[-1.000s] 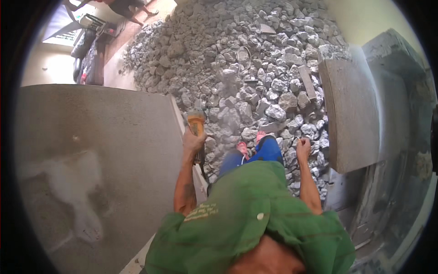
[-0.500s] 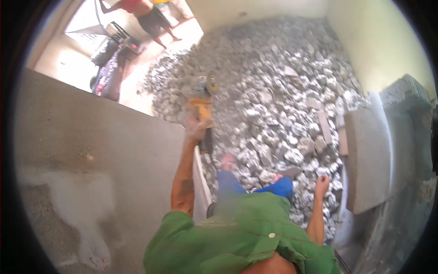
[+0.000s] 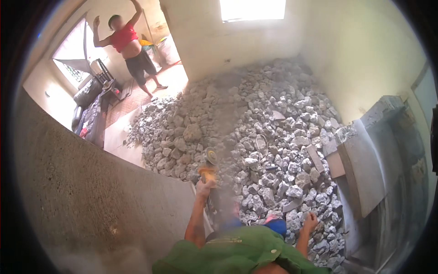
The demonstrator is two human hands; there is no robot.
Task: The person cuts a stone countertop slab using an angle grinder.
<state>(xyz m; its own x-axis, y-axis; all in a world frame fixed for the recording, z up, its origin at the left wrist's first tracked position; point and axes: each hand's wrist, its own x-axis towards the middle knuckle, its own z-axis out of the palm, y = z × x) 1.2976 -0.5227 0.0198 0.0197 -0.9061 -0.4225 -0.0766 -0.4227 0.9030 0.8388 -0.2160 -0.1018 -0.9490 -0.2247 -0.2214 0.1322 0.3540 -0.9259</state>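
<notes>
My left hand (image 3: 203,188) is wrapped round the body of a yellow-orange angle grinder (image 3: 208,174). Its round disc (image 3: 211,156) points away from me, above the broken rubble (image 3: 278,157). Over the stones on the right hangs my right hand (image 3: 311,222), its fingers curled and nothing visible in them. My feet stand among the rubble, partly hidden by my green shirt and blue trousers.
A grey wall (image 3: 91,178) rises close on my left. At right are concrete slabs (image 3: 365,178) and a flat reddish piece (image 3: 336,165). Beyond a doorway stands another person (image 3: 125,41), arms raised, near a dark sofa (image 3: 89,109). A bright window (image 3: 253,9) opens in the far wall.
The view has tilted up, so the window and the whole other person now show. My left hand still grips the angle grinder, and both hands appear lower in the picture.
</notes>
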